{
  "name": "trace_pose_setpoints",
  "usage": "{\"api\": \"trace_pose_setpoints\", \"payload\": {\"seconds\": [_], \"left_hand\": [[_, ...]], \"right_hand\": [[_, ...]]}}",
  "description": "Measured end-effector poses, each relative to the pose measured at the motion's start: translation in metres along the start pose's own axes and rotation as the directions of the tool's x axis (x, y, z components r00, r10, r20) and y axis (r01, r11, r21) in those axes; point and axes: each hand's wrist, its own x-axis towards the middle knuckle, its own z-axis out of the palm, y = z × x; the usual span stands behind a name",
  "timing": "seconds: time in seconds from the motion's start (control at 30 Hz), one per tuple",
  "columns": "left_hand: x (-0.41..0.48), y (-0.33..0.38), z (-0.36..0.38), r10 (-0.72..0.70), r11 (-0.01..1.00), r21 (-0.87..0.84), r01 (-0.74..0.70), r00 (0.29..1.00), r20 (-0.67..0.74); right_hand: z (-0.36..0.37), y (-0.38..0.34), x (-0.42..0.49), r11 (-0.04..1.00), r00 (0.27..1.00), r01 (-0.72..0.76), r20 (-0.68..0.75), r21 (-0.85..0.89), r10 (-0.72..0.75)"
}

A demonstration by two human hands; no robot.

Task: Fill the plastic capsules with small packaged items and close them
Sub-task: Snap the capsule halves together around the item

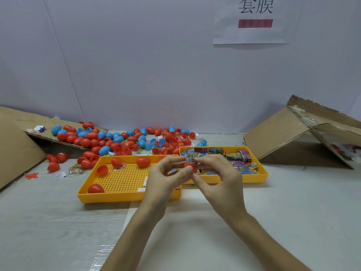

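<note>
My left hand pinches a red capsule half between thumb and fingers, held above the gap between two yellow trays. A small silver packaged item sticks out of its top. My right hand pinches that packet with thumb and fingertips. The right yellow tray holds several colourful small packets. The left yellow tray has a perforated floor and carries a closed red capsule, another red capsule and red halves.
A heap of red and blue capsules lies behind the trays against the wall. Cardboard sheets lean at the left, and an opened cardboard box stands at the right. Loose red capsules lie left of the trays.
</note>
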Motion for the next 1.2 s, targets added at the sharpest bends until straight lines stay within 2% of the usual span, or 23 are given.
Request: {"api": "trace_pose_setpoints", "payload": {"seconds": [0.17, 0.3, 0.4, 0.67, 1.03, 1.2], "left_hand": [[-0.0006, -0.0002, 0.0029, -0.056, 0.993, -0.106, 0.057, 0.998, 0.015], [-0.0003, 0.0001, 0.0036, -0.069, 0.995, -0.069, 0.069, 0.998, 0.008], [-0.0008, 0.0004, 0.0035, -0.081, 0.991, -0.106, 0.083, 0.996, 0.023], [-0.0026, 0.0042, 0.0039, -0.165, 0.916, -0.356, 0.186, 0.982, 0.089], [-0.0019, 0.0039, 0.0025, -0.216, 0.869, -0.423, 0.255, 0.966, 0.140], [-0.0036, 0.0036, 0.0038, -0.221, 0.852, -0.431, 0.296, 0.951, 0.216]], "right_hand": [[0.0014, 0.0005, -0.0025, 0.993, 0.996, 0.054, -0.068, -0.104, -0.061], [0.0023, 0.0010, -0.0040, 0.983, 0.990, 0.083, -0.096, -0.166, -0.100], [0.0017, 0.0010, -0.0042, 0.975, 0.985, 0.119, -0.098, -0.188, -0.139], [0.0025, -0.0009, -0.0040, 0.988, 0.990, 0.059, -0.117, -0.140, -0.076], [0.0011, 0.0020, -0.0041, 0.982, 0.983, 0.104, -0.135, -0.155, -0.125], [0.0011, -0.0022, -0.0030, 0.991, 0.989, 0.058, -0.131, -0.117, -0.074]]}}
